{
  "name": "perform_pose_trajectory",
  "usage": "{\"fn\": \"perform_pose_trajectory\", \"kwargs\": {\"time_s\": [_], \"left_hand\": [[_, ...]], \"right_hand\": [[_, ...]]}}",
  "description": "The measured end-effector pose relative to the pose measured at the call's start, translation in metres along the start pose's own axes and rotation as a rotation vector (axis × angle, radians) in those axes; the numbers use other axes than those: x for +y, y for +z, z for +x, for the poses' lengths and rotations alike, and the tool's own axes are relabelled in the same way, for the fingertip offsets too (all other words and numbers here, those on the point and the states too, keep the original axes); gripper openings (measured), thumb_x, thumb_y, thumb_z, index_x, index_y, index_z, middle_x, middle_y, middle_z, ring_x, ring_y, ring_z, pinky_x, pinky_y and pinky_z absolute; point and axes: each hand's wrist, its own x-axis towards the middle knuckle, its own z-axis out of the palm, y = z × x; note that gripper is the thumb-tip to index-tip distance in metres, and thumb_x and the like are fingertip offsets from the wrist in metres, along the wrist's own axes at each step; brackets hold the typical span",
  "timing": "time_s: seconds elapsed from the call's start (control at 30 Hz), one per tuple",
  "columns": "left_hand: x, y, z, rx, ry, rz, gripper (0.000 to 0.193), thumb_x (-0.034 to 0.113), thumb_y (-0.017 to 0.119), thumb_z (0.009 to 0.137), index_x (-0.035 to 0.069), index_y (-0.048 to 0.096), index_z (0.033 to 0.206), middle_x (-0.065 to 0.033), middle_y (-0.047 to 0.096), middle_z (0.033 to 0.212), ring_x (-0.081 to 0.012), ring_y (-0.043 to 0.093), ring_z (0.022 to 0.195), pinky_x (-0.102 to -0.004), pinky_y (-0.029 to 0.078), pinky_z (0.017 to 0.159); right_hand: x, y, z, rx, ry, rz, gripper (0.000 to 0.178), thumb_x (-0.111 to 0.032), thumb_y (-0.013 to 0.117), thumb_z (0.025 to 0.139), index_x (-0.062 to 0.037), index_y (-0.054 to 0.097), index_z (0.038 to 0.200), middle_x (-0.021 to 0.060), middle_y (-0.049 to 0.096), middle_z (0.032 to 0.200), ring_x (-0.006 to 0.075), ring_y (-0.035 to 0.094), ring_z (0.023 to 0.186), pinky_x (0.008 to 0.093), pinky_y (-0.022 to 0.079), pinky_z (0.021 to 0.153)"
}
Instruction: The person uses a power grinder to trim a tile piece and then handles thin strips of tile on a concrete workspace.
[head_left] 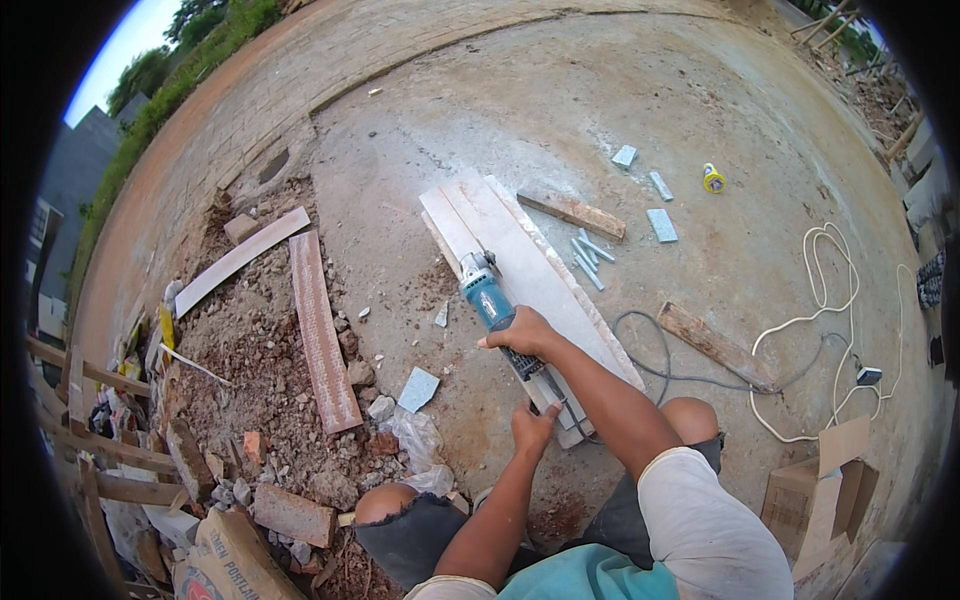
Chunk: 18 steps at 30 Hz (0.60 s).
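Observation:
A teal angle grinder [488, 302] lies lengthwise over a pale stone tile slab [540, 262], its metal head and disc guard at a line along the slab's left part. My right hand [524, 335] is wrapped round the grinder's body from above. Lower down, my left hand [534, 428] is closed at the slab's near left edge, just behind the grinder's rear end, thumb on top; its other fingers are partly hidden. White dust coats the slab and the concrete beyond its far end. The disc itself is mostly hidden.
Right of the slab are wooden pieces [572, 213], cut tile strips [588, 262], small tile offcuts [661, 225] and a yellow can [713, 179]. A grey cord [680, 376] joins a white cable [812, 436] near a cardboard box [815, 500]. Rubble [250, 350] with long tiles [322, 335] lies left.

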Motion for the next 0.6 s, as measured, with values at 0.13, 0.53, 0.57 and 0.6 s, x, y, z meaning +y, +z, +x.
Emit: {"fn": "perform_pose_trajectory", "kwargs": {"time_s": [0.13,0.53,0.57,0.6], "left_hand": [[-0.007,0.0,0.002,0.005,0.009,-0.023,0.036,0.013,0.074,0.078,-0.009,0.062,0.104,-0.0136,0.068,0.086,-0.0175,0.063,0.074,-0.0318,0.05,0.067],[-0.005,0.0,0.003,-0.001,-0.014,0.02,0.036,0.011,0.074,0.078,-0.009,0.063,0.105,-0.0142,0.069,0.087,-0.0184,0.064,0.075,-0.0322,0.05,0.068],[-0.004,0.0,0.002,-0.004,-0.009,0.017,0.036,0.011,0.074,0.078,-0.009,0.063,0.105,-0.0141,0.069,0.087,-0.0183,0.064,0.075,-0.0322,0.05,0.068],[-0.002,0.0,0.002,-0.006,-0.015,0.017,0.036,0.011,0.074,0.078,-0.009,0.062,0.106,-0.0139,0.069,0.088,-0.0182,0.064,0.075,-0.0322,0.05,0.068]], "right_hand": [[0.002,0.003,0.003,-0.006,-0.008,0.019,0.076,-0.046,0.084,0.056,0.0076,0.059,0.104,0.0227,0.064,0.098,0.0297,0.064,0.088,0.0351,0.049,0.079],[0.011,0.008,0.007,0.009,-0.016,0.045,0.066,-0.044,0.085,0.056,0.0047,0.062,0.094,0.0185,0.065,0.091,0.0271,0.064,0.083,0.0346,0.049,0.076],[0.012,0.008,0.007,0.013,-0.011,0.035,0.067,-0.044,0.085,0.055,0.005,0.062,0.095,0.0186,0.065,0.091,0.0273,0.064,0.083,0.0345,0.049,0.076],[0.013,0.007,0.007,0.017,-0.005,0.025,0.068,-0.044,0.085,0.055,0.0053,0.062,0.095,0.0187,0.065,0.091,0.0274,0.064,0.083,0.0344,0.049,0.076]]}}
